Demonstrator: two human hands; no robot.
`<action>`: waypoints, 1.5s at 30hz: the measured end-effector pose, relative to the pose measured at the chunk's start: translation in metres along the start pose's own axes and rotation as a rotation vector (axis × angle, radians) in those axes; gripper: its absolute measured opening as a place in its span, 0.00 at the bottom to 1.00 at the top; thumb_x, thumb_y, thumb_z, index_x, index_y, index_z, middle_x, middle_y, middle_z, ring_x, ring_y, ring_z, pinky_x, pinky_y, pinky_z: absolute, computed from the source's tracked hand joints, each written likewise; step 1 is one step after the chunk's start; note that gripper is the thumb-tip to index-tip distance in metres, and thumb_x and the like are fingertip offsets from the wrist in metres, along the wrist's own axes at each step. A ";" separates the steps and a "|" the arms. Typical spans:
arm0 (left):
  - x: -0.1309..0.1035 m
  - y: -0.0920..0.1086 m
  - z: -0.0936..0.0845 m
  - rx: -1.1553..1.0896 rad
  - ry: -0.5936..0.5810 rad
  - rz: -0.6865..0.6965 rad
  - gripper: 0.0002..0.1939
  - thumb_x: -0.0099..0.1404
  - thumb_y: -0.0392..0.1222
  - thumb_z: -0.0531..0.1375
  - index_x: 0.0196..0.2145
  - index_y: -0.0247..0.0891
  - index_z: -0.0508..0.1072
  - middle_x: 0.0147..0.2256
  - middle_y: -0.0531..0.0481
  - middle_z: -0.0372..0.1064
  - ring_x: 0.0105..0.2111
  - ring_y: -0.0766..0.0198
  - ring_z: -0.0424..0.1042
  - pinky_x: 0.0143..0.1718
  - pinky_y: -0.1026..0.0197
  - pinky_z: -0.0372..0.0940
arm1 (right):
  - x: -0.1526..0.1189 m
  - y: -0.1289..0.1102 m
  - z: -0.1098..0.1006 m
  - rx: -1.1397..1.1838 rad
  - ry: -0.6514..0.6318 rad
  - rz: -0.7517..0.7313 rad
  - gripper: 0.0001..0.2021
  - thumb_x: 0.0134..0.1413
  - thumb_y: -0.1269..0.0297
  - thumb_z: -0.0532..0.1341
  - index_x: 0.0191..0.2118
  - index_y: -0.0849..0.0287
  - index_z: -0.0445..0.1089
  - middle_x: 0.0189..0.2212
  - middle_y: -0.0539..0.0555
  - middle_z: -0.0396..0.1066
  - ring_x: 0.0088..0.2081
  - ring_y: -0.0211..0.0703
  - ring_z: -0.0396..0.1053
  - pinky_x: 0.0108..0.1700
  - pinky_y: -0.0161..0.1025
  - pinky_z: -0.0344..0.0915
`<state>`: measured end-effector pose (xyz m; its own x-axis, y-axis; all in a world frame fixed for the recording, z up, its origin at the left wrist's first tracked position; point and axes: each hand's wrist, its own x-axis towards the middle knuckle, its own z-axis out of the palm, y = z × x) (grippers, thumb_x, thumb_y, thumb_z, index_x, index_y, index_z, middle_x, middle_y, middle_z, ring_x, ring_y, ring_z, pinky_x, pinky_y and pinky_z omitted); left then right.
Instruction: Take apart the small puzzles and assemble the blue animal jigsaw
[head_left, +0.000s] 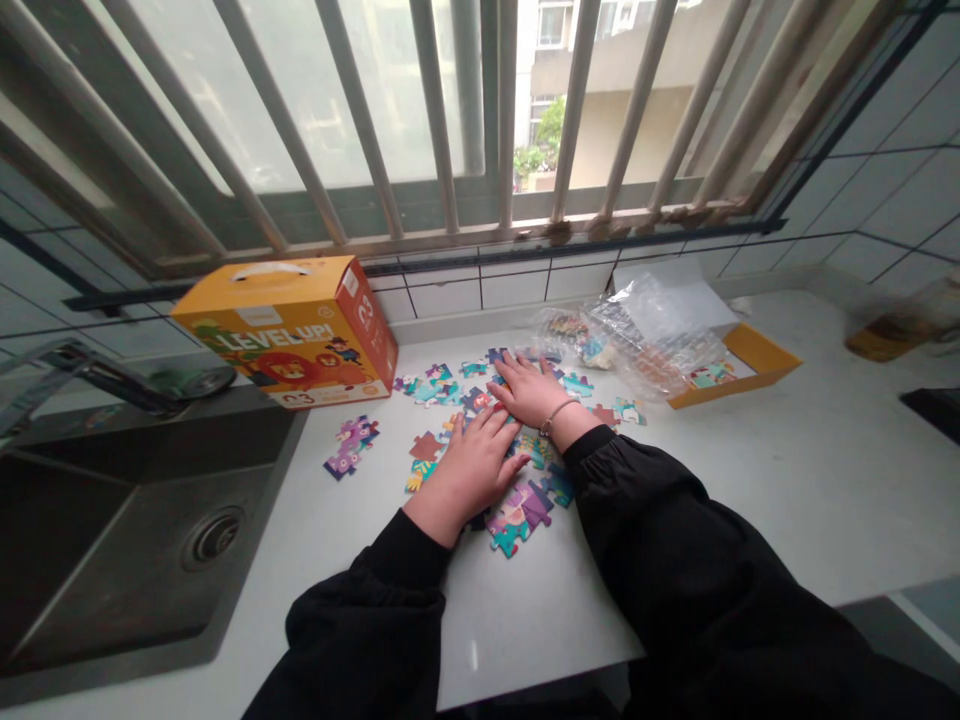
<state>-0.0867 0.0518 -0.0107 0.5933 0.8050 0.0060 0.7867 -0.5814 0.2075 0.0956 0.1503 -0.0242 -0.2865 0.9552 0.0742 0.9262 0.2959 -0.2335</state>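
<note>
Colourful jigsaw puzzle pieces (519,510) lie spread on the white countertop (540,610). My left hand (474,462) rests flat over the middle of them, fingers stretched out. Farther back and to the right, my right hand (531,392) also lies flat on the pieces, its fingers spread, with a bracelet (553,416) at the wrist. The pieces under both palms are hidden. A joined purple cluster (352,446) sits apart on the left, and teal pieces (435,384) lie beyond my left hand.
An orange carry box (300,330) stands at the back left beside the dark sink (135,540) with its faucet (90,375). Crumpled clear plastic bags (645,335) lie at the back right against an open orange box (750,372). A barred window (435,120) rises behind the counter.
</note>
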 end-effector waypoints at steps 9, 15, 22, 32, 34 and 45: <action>0.000 -0.006 0.006 0.009 -0.010 -0.040 0.33 0.83 0.61 0.52 0.79 0.50 0.62 0.82 0.44 0.49 0.81 0.38 0.48 0.79 0.22 0.42 | -0.079 0.022 -0.017 -0.130 -0.025 0.241 0.39 0.80 0.44 0.48 0.82 0.68 0.53 0.83 0.69 0.47 0.83 0.69 0.45 0.79 0.73 0.46; 0.003 -0.006 0.009 0.035 -0.019 -0.052 0.35 0.83 0.62 0.50 0.80 0.49 0.60 0.82 0.43 0.48 0.82 0.36 0.45 0.78 0.22 0.41 | -0.141 0.027 -0.011 -0.127 -0.121 0.308 0.40 0.80 0.43 0.46 0.85 0.62 0.46 0.84 0.63 0.40 0.84 0.66 0.40 0.80 0.72 0.44; 0.003 -0.006 0.004 0.032 0.030 -0.064 0.33 0.85 0.55 0.48 0.81 0.47 0.56 0.83 0.41 0.40 0.83 0.36 0.41 0.78 0.21 0.40 | -0.152 0.023 -0.017 -0.130 -0.072 0.291 0.40 0.80 0.41 0.46 0.85 0.59 0.47 0.85 0.63 0.37 0.84 0.64 0.37 0.80 0.72 0.41; 0.005 -0.016 0.009 0.131 -0.001 -0.220 0.37 0.84 0.62 0.46 0.81 0.43 0.57 0.83 0.39 0.38 0.83 0.38 0.41 0.78 0.21 0.38 | -0.226 0.028 -0.011 -0.155 -0.091 0.469 0.40 0.80 0.45 0.45 0.86 0.60 0.40 0.85 0.60 0.35 0.85 0.62 0.37 0.79 0.76 0.40; 0.006 -0.015 0.008 0.130 -0.007 -0.220 0.38 0.84 0.63 0.45 0.82 0.44 0.55 0.83 0.40 0.38 0.83 0.38 0.42 0.78 0.20 0.39 | -0.230 0.029 -0.011 -0.148 -0.082 0.507 0.40 0.80 0.43 0.45 0.85 0.61 0.42 0.85 0.61 0.35 0.84 0.63 0.37 0.80 0.75 0.39; 0.002 -0.019 0.000 0.126 0.081 -0.224 0.36 0.85 0.59 0.45 0.82 0.42 0.56 0.83 0.38 0.41 0.83 0.37 0.41 0.77 0.18 0.40 | -0.224 0.052 -0.015 -0.137 -0.046 0.743 0.46 0.77 0.33 0.39 0.85 0.63 0.42 0.85 0.64 0.34 0.84 0.65 0.37 0.78 0.79 0.40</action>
<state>-0.1000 0.0642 -0.0150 0.3907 0.9189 0.0535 0.9147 -0.3941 0.0895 0.2118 -0.0486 -0.0382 0.4179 0.9032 -0.0974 0.9009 -0.4259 -0.0836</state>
